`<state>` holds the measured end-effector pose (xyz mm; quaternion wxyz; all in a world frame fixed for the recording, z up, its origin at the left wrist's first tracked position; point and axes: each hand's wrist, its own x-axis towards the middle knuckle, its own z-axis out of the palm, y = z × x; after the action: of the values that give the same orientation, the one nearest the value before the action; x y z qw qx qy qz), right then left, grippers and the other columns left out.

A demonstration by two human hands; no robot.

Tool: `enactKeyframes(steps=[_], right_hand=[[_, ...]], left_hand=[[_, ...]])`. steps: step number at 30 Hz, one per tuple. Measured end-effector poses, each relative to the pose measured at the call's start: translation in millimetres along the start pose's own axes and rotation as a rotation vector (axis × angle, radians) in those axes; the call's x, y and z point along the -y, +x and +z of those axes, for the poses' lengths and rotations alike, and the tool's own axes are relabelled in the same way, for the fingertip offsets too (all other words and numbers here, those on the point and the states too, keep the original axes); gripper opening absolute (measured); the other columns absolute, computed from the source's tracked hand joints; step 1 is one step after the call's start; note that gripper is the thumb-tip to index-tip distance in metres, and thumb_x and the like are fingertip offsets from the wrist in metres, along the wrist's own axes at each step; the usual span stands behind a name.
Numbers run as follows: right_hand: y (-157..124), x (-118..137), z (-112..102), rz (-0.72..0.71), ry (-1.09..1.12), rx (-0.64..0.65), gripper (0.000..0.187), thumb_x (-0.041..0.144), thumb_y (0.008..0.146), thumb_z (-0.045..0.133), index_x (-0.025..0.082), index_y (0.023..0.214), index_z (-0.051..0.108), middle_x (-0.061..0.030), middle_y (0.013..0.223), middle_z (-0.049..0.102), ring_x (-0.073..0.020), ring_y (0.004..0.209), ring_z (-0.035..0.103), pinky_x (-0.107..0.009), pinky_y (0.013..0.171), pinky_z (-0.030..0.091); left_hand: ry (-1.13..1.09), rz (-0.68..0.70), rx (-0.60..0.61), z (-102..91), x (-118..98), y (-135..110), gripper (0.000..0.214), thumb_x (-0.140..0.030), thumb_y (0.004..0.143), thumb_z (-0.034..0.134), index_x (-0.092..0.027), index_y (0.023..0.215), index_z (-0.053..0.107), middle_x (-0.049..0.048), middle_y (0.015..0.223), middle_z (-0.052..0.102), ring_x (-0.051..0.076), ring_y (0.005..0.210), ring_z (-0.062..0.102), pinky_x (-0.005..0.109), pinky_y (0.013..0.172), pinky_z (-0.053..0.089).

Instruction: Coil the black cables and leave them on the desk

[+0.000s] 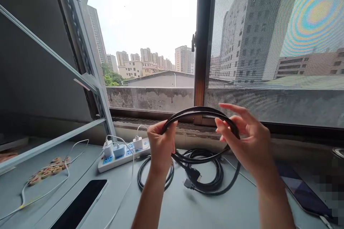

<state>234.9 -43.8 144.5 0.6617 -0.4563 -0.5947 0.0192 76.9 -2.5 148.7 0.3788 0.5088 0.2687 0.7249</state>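
A looped black cable [200, 111] is held up above the table, in front of the window. My left hand [162, 139] pinches the left side of the loops between thumb and fingers. On the right side, my right hand [248, 139] has the loops loosely between its thumb and curled fingers, the index finger stretched out. Two black plugs, one upper plug [192, 174] and one lower plug [188, 184], hang or lie below the loops; which cable each belongs to I cannot tell. Behind them lies another coiled black cable [219, 171], partly covered.
A thinner black coil [139, 175] lies behind my left forearm. Left are a white power strip [103, 167] with chargers, a phone [83, 200], white cords and a beaded trivet-like piece [49, 171]. A dark tablet-like device [303, 189] lies right. A metal shelf frame [99, 93] stands left.
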Motion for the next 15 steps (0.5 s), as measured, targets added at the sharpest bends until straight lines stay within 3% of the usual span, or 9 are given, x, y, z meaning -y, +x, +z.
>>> enactKeyframes(steps=[5,10,13,15], right_hand=[[-4.2,12.8,-0.4,0.157,0.249,-0.004,0.032,0.036,0.078,0.067,0.025,0.108,0.066,0.0087,0.047,0.046,-0.0058,0.034,0.042,-0.015,0.030,0.033],[-6.3,15.9,-21.4,0.138,0.478,0.116,0.035,0.032,0.073,0.072,0.032,0.107,0.067,0.0092,0.044,0.046,-0.0035,0.029,0.033,-0.013,0.025,0.017],[-12.1,25.7,-27.8,0.206,0.539,0.061,0.023,0.031,0.075,0.070,0.030,0.098,0.069,0.0109,0.039,0.033,-0.0023,0.027,0.024,-0.013,0.025,0.013],[-17.2,34.9,-27.7,0.256,0.568,-0.011,0.012,0.029,0.076,0.068,0.028,0.088,0.069,0.0115,0.037,0.025,-0.0021,0.027,0.019,-0.014,0.026,0.013]], left_hand=[[0.001,-0.116,0.080,13.6,4.1,-7.7,0.051,-0.036,0.071,0.065,-0.019,0.039,0.030,-0.0079,0.030,0.026,0.003,0.025,0.021,0.020,0.029,0.011],[0.283,-0.189,0.284,21.4,31.7,1.7,0.037,-0.034,0.076,0.055,-0.018,0.044,0.047,-0.0016,0.039,0.047,0.010,0.035,0.048,0.020,0.038,0.036],[0.410,-0.401,0.482,24.3,40.8,-1.8,0.042,-0.041,0.081,0.048,-0.017,0.047,0.053,0.0016,0.042,0.054,0.013,0.037,0.052,0.022,0.039,0.038],[0.407,-0.601,0.694,25.7,42.6,-9.9,0.047,-0.045,0.083,0.047,-0.017,0.046,0.053,0.0032,0.041,0.055,0.014,0.034,0.052,0.023,0.038,0.038]])
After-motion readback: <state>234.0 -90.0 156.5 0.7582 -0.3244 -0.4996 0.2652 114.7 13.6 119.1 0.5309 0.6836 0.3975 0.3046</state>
